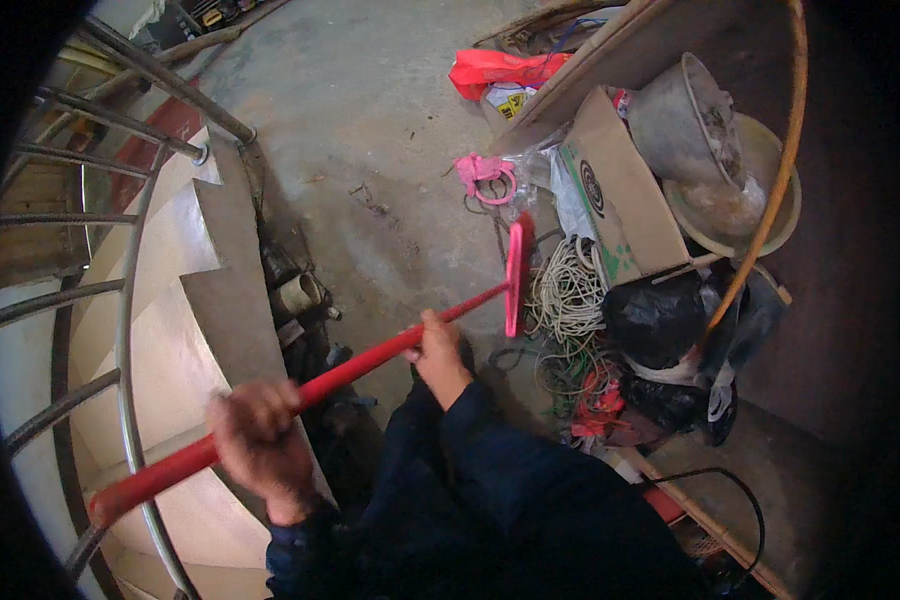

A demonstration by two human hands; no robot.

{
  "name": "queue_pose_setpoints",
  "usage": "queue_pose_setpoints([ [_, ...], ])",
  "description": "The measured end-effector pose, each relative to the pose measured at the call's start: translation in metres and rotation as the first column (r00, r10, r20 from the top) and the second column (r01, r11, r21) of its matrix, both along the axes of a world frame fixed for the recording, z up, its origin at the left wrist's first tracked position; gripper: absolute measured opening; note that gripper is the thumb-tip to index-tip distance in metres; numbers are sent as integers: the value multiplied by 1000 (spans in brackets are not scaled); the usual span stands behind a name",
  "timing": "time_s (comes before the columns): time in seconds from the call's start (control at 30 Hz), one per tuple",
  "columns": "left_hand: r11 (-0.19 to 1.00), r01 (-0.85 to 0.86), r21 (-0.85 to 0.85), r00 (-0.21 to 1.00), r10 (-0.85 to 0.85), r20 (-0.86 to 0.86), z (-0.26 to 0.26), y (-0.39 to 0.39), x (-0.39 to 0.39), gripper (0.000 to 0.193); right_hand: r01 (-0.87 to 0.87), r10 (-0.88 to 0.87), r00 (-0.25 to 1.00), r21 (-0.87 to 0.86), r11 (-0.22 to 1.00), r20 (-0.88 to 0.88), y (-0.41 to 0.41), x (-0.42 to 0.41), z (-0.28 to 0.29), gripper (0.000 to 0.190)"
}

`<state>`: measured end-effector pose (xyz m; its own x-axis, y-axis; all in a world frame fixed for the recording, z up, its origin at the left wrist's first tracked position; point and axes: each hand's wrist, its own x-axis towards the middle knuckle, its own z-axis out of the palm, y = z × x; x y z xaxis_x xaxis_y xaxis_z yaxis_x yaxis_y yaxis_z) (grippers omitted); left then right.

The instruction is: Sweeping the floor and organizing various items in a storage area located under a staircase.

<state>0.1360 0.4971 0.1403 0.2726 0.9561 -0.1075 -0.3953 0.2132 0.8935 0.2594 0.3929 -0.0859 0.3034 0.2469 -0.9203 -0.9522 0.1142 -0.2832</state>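
My left hand [262, 442] grips the upper part of a red broom handle [375, 356]; it looks slightly blurred. Lower on the same handle, my right hand [440, 356] is closed around it. The handle runs up and to the right to a pink broom head [514, 277] with red bristles, close to the concrete floor. Just right of the bristles lies a coil of pale cable [568, 292]. A pink plastic object with a ring [487, 180] lies on the floor above the broom head.
Curved metal railings [126, 300] and steps [247, 315] stand at left. To the right are a cardboard box [622, 195], a grey bucket [679, 124], a round basin [784, 214], black plastic bags [656, 315] and tangled wires. A red bag [502, 71] lies farther off.
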Motion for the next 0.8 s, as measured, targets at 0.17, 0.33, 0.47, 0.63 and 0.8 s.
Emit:
queue_pose_setpoints([
  [0.17,996,50,-68,998,-53,-36,-6,21,55,44,7,-10,1000,-81,997,-29,21,43,-23,21],
  [0.33,999,34,20,995,-32,-98,2,55,110,45,12,-19,997,-90,996,-78,84,94,-22,18],
  [0.47,993,0,120,992,15,-125,25,85,125,45,-102,108,990,77,992,-88,134,106,-2,20],
  [0.63,959,-85,269,977,133,-168,69,108,141,44,-212,228,967,141,967,-112,186,115,53,19],
  [0.8,925,6,380,991,46,-128,113,138,141,38,-219,252,964,277,936,-90,220,108,95,26],
])
